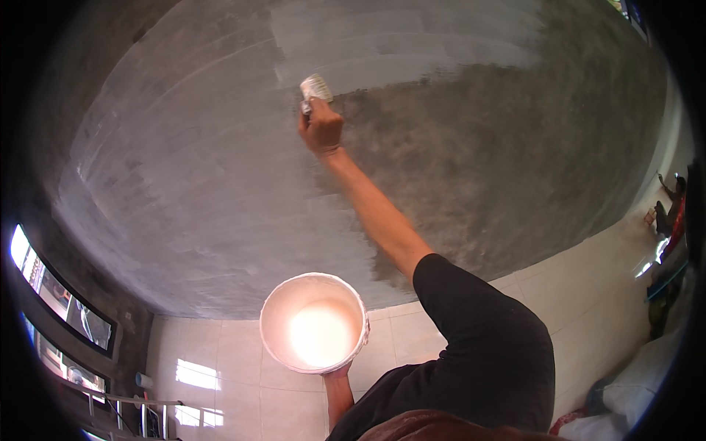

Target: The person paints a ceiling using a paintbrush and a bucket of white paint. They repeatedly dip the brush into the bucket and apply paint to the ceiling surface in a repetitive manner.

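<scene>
Nearest camera, head view: unclear reddish-brown shape (448,428) at lower edge, black sleeve (489,345) beyond. Right hand (321,128) raised at wall (412,184), fingers closed round pale brush (316,87), where lighter grey coat (213,169) meets darker patch (500,147). Left hand (338,370) at near side of white bucket (275,316), fingers hidden, grip cannot be told. Pale liquid (321,334) glaring inside.

Has a brush (317,87) in the right hand (321,126) toward half past eleven, before the wall (478,154); a bucket (277,323) on the left hand (339,370) at seven; windows (77,314) at eight.
</scene>
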A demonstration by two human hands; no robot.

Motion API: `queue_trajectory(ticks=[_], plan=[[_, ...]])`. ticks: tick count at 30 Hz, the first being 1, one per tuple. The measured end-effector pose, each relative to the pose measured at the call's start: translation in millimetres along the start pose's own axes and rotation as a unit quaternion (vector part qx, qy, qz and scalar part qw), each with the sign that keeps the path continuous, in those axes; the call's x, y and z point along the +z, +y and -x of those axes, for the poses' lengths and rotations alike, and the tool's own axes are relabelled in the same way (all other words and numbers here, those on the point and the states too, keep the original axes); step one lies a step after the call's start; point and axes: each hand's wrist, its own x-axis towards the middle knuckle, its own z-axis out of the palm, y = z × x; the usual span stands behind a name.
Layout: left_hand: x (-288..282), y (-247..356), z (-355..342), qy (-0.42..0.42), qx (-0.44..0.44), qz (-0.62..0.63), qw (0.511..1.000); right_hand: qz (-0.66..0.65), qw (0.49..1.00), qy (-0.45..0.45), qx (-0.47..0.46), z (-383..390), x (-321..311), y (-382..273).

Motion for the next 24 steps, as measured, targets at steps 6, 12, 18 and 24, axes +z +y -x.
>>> queue_trajectory(ticks=[6, 12, 18, 24], plan=[[-15, 19, 17, -0.050, 0.026, -0.124, 0.991, -0.132, 0.988, -0.055, 0.051, 10, 23, -46], [-14, 38, 11, -0.028, -0.125, 0.239, 0.963, -0.115, 0.985, -0.003, 0.131, -19, -1, 22], [-34, 50, -6, -0.011, -0.042, -0.043, 0.998, -0.031, 0.986, 0.063, 0.153, -68, -116, 102], [-10, 39, 0, 0.052, -0.024, 0.117, 0.992, 0.128, 0.976, 0.149, 0.098, -105, -217, 166]])
